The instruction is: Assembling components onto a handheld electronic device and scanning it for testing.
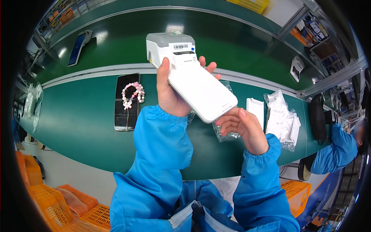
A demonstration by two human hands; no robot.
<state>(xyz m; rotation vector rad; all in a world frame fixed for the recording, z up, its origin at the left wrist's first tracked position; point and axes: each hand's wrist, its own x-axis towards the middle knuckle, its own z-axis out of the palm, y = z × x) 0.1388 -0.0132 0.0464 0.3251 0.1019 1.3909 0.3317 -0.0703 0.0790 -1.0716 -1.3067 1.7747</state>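
Note:
A white handheld payment terminal [203,87] with a grey printer cover at its top end is tilted above the green bench, its plain back facing up. My left hand [172,91] is closed around its middle, thumb along the left edge and fingertips showing past the far edge. At the terminal's lower end, the curled fingers of my right hand [243,125] hold the corner, their tips partly hidden. Below the terminal lies a clear plastic bag [224,135], mostly covered by my hands.
On the bench [77,104] lie a black phone [121,92] with a beaded bracelet [133,92], a white tray [255,110] and plastic-wrapped white packaging [282,120]. Other terminals [78,48] [296,69] sit on the far green surface. Orange crates [54,205] stand below; a blue-sleeved person [336,150] is at right.

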